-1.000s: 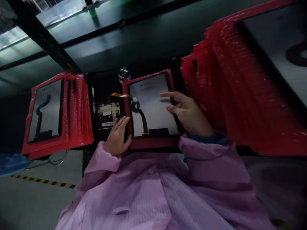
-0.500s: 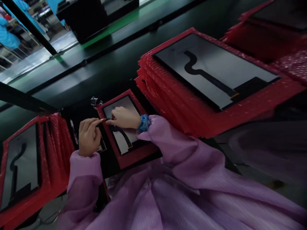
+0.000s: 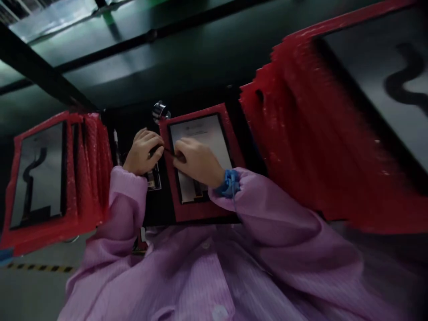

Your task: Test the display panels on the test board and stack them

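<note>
A grey display panel [image 3: 209,138] lies on a red bubble-wrap sheet [image 3: 200,211] in front of me on the dark bench. My left hand [image 3: 143,152] is curled at the panel's left edge, fingers pinched on a thin dark flex cable [image 3: 167,151]. My right hand [image 3: 197,161] rests on the panel's left part, fingers closed at the same cable. Both sleeves are pink, and a blue cuff [image 3: 229,183] shows at my right wrist. A small board with labels [image 3: 154,180] lies partly hidden under my left hand.
A stack of red-wrapped panels [image 3: 50,178] sits at the left. A taller stack [image 3: 334,133] fills the right, its top panel showing a black cable. A metal knob [image 3: 159,109] stands behind the middle panel. A white pen-like stick [image 3: 115,140] lies left of my left hand.
Since a second ago my right hand crossed from the panel's right side to its left edge. My left hand rose from the lower corner, and both hands now pinch the cable. The view swung.
</note>
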The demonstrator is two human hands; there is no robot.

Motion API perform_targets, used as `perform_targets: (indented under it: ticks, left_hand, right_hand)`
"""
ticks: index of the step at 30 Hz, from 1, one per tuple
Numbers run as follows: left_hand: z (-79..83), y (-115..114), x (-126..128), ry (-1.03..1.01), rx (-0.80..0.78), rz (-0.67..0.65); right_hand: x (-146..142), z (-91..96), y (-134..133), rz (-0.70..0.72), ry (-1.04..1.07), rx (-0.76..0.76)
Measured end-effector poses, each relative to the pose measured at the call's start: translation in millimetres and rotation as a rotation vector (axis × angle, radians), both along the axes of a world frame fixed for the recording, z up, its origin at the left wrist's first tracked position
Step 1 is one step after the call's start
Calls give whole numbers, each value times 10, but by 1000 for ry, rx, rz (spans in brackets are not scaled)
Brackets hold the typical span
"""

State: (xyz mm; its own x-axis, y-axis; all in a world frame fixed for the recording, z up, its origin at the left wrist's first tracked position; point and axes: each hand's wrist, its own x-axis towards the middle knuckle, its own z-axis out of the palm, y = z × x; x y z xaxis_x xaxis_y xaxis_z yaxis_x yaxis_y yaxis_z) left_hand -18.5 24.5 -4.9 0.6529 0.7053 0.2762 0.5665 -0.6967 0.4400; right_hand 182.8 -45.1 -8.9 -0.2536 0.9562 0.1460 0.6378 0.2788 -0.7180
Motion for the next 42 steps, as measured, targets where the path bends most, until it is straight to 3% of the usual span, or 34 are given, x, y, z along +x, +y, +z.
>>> perform_targets:
  ticks: [3,6,10,15,20,26,42]
  left_hand:
    - [-5,-45,2,4,54,47]
    - [-3,-90,16,26,72,49]
    - [25,-155,32,53,53,4]
    - [71,-236,25,138,52,-21]
    - [99,-270,15,204,98,-24]
    - [83,-293,56,185,36,-79]
    - [29,-282,74,152,-3,-106]
  right_hand:
    - [-19,-20,-74,-95,-139,136]
    - [-37,-72,-89,-114,-58,162]
    - [-32,-158,-55,3,230,44]
    - [10,-164,-36,43,330,-52]
    - [27,-155,-27,35,303,-20]
    - [-6,-231,-10,58,209,80]
    - [50,-237,19,148,172,45]
